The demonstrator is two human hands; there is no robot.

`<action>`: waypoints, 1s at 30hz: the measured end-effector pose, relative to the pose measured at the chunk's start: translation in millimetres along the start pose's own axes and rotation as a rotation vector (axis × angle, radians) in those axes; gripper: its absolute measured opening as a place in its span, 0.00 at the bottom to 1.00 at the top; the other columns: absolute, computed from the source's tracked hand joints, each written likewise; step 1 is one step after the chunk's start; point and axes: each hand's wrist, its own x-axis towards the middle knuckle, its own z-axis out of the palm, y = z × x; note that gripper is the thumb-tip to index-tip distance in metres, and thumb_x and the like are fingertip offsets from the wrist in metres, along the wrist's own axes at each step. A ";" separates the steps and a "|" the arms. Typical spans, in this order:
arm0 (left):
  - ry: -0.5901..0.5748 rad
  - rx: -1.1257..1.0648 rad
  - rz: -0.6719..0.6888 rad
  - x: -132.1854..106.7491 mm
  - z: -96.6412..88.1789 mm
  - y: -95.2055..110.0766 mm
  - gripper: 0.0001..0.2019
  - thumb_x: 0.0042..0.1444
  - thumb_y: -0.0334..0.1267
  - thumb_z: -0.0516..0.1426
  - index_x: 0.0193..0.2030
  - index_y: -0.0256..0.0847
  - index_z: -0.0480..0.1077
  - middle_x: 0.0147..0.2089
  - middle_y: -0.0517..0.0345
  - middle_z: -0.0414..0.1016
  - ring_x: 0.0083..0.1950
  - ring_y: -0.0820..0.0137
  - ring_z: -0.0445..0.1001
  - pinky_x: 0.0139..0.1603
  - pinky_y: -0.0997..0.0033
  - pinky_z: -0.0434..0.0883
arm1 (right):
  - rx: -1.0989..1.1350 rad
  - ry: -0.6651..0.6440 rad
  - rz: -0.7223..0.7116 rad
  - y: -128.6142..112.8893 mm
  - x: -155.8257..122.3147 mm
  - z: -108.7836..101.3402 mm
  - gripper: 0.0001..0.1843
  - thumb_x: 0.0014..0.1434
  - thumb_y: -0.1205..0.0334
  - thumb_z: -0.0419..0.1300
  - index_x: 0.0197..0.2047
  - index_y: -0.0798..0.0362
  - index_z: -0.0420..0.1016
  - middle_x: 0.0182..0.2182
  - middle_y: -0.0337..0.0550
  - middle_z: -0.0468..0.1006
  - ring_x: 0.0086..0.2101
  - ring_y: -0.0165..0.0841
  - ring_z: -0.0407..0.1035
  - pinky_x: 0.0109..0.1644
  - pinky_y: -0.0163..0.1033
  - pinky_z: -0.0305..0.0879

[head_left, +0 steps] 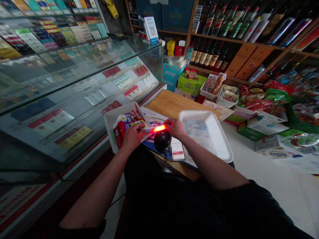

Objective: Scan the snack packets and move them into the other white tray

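My left hand (132, 137) grips one end of a slim white packet (149, 129), and my right hand (175, 127) holds its far end. The packet lies across the red glow of a black dome barcode scanner (162, 141), just above the dome. Behind my left hand, a white plastic tray (117, 114) holds a heap of colourful snack packets (129, 121). To the right of my right hand sits a white foam tray (196, 114). Printed papers (178, 151) lie beneath the scanner.
A wooden board (171, 103) lies on the counter beyond my hands. On the left stands a glass display case (74, 76) of cigarette packs. Shelves of bottled liquor (211, 23) rise at the back, and boxes and bagged goods (259, 134) stand to the right.
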 end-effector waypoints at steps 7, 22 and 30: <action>0.019 -0.004 0.038 -0.3 -0.8 1.6 0.12 0.59 0.39 0.59 0.47 0.42 0.79 0.44 0.54 0.84 0.42 0.64 0.81 0.49 0.66 0.76 | 0.004 -0.016 0.018 -3.0 -1.2 -2.6 0.07 0.55 0.68 0.65 0.35 0.49 0.84 0.30 0.36 0.83 0.32 0.31 0.75 0.40 0.35 0.67; 0.021 -0.011 -0.014 -1.9 0.0 1.6 0.11 0.58 0.39 0.59 0.46 0.43 0.79 0.44 0.54 0.84 0.41 0.64 0.81 0.48 0.65 0.76 | 0.001 -0.010 0.009 -4.5 -3.3 -5.1 0.08 0.55 0.68 0.64 0.36 0.49 0.84 0.31 0.36 0.84 0.33 0.31 0.75 0.41 0.35 0.68; 0.044 -0.013 -0.016 -1.6 -3.9 11.1 0.12 0.58 0.40 0.59 0.46 0.43 0.80 0.42 0.56 0.85 0.39 0.65 0.80 0.46 0.68 0.75 | 0.056 0.017 0.010 -6.1 -4.4 -6.1 0.06 0.56 0.66 0.64 0.35 0.49 0.83 0.32 0.37 0.84 0.35 0.33 0.76 0.43 0.36 0.69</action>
